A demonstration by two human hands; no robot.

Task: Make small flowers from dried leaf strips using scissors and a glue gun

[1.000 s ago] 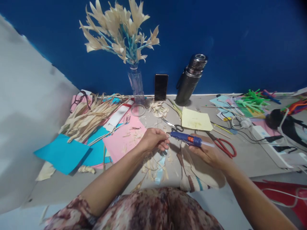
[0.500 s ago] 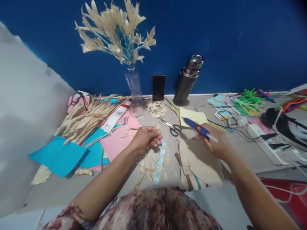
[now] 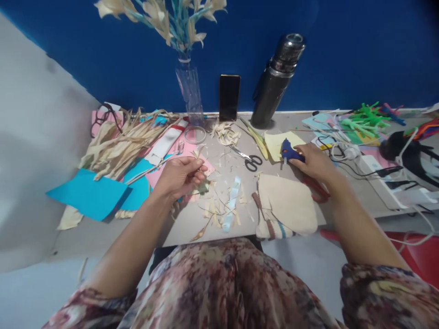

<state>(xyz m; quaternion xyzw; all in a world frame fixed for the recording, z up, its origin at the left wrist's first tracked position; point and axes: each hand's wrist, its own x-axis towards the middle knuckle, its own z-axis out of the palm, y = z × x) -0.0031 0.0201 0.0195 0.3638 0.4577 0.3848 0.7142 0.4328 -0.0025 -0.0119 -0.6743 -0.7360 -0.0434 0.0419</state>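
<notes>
My left hand [image 3: 181, 177] is closed in a pinch over the pink paper, holding a small piece of pale dried husk [image 3: 198, 153]. To the right, my right hand [image 3: 317, 165] has its fingers around the handle of a blue glue gun [image 3: 290, 151]. The gun is at the edge of a yellow paper pad [image 3: 274, 141], its nozzle end toward the wall side. Between the hands lie black-handled scissors [image 3: 253, 162]. A red-handled tool [image 3: 318, 191] shows partly beneath my right wrist; its kind is hidden.
Husk strips [image 3: 120, 148] and blue paper [image 3: 89, 192] cover the left. At the back stand a clear vase [image 3: 190, 91] of husk flowers, a phone [image 3: 229, 98] and a dark flask [image 3: 274, 87]. A folded cloth [image 3: 290, 205] lies in front; a power strip [image 3: 380, 178] and cables lie right.
My right hand has brought the glue gun down to the yellow pad, turning it. My left hand has shifted left with its husk piece. The view has tilted downward.
</notes>
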